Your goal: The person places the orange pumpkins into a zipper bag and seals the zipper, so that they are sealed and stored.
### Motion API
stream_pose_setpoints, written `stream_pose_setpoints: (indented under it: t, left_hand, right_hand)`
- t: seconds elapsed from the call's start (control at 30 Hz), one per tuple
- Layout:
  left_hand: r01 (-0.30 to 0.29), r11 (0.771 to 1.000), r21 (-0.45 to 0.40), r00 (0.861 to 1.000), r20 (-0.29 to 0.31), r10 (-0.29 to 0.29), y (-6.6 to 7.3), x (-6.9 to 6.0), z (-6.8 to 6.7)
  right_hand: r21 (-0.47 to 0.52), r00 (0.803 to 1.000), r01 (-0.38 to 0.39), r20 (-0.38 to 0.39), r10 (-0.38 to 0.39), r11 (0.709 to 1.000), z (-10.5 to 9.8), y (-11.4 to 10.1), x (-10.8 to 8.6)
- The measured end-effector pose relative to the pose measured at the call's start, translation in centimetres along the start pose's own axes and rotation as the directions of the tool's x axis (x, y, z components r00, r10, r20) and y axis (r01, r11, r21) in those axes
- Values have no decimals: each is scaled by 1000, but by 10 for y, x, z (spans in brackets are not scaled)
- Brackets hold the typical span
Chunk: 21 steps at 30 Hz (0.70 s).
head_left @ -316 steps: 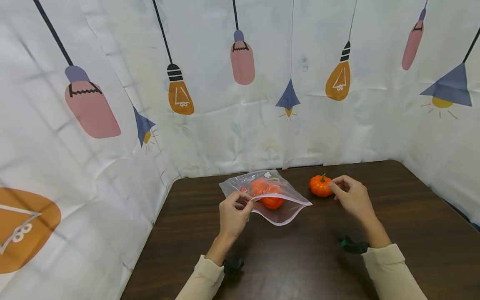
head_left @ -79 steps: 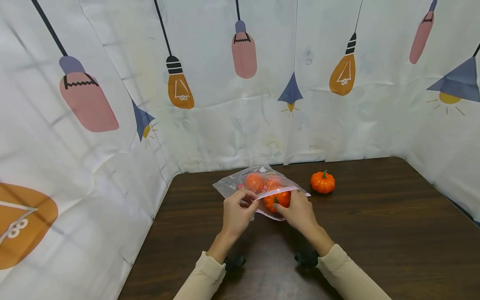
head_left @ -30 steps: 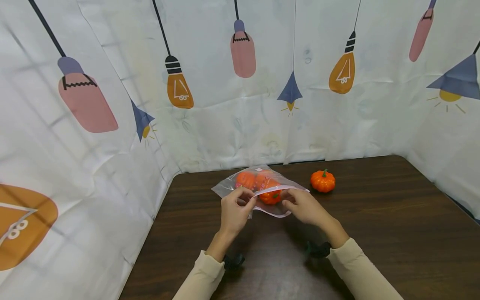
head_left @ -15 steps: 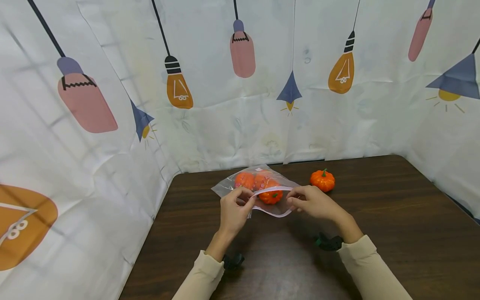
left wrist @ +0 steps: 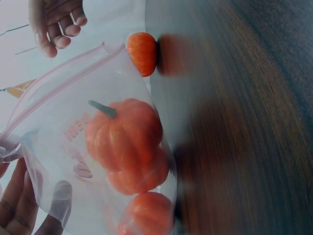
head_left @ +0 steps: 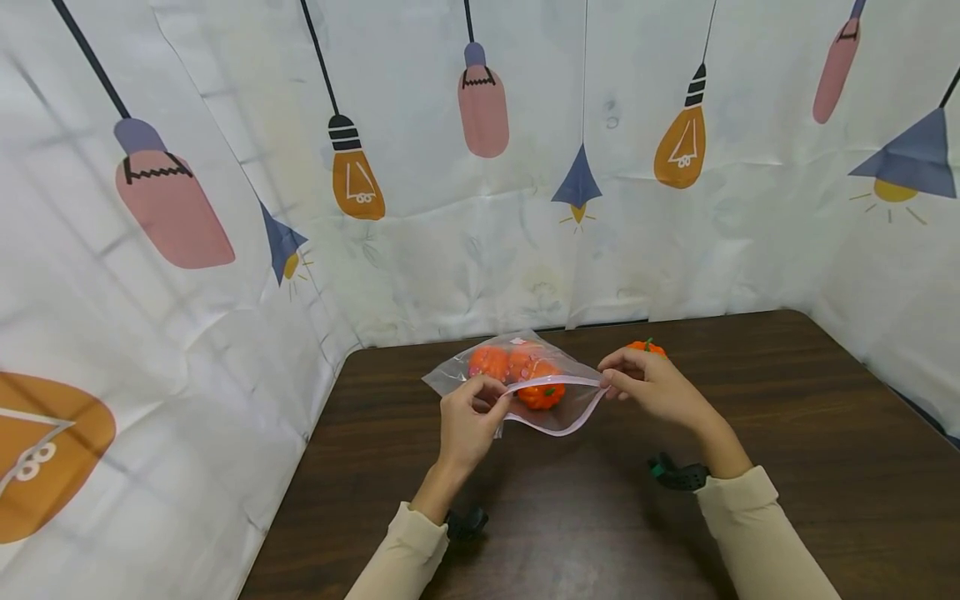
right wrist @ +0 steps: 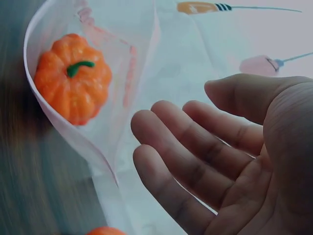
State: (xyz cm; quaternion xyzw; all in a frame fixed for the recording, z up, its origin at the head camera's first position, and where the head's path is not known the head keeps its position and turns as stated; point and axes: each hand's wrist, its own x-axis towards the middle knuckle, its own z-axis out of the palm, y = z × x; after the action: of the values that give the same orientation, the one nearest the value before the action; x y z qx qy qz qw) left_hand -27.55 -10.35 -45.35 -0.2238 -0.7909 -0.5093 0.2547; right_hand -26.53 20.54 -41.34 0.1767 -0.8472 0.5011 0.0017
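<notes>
A clear zip bag with a pink rim lies on the table, its mouth gaping toward the person. Inside are three small orange pumpkins, one with a green stem near the mouth. The left hand pinches the left end of the rim between thumb and fingers. Beside the rim's right corner is the right hand, its fingers relaxed and slightly bent; the right wrist view shows them apart from the bag with nothing held. Another orange pumpkin sits outside the bag, partly hidden behind the right hand.
The dark wooden table has its back edge against a white curtain printed with lamps and bulbs. Dark straps are on both wrists.
The right hand, which was inside the bag mouth at the pumpkin, has drawn out and moved right, now partly covering the outside pumpkin. The left hand keeps its hold on the rim.
</notes>
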Motion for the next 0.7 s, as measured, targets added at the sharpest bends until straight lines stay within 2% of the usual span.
stream_pose_setpoints:
  t: [0.2, 0.33, 0.43, 0.53, 0.6, 0.7]
  left_hand:
    - [-4, 1000, -2, 1000, 0, 4, -1, 0, 0]
    - [-13, 1000, -9, 1000, -7, 13, -1, 0, -1]
    - [-19, 1000, -13, 1000, -16, 19, -1, 0, -2]
    - [-21, 1000, -19, 1000, -16, 20, -1, 0, -1]
    - [-20, 1000, -21, 1000, -13, 19, -1, 0, -1]
    - [-12, 1000, -25, 1000, -5, 12, -1, 0, 0]
  right_hand:
    - [-15, 997, 22, -71, -23, 1000, -14, 8, -4]
    - [44, 993, 12, -114, -7, 999, -20, 14, -5]
    - [96, 984, -10, -177, 27, 995, -23, 19, -6]
    - [105, 955, -53, -286, 81, 993, -27, 25, -7]
    - [100, 920, -116, -365, 145, 988, -29, 31, -8]
    - [127, 855, -228, -448, 261, 965, -32, 40, -6]
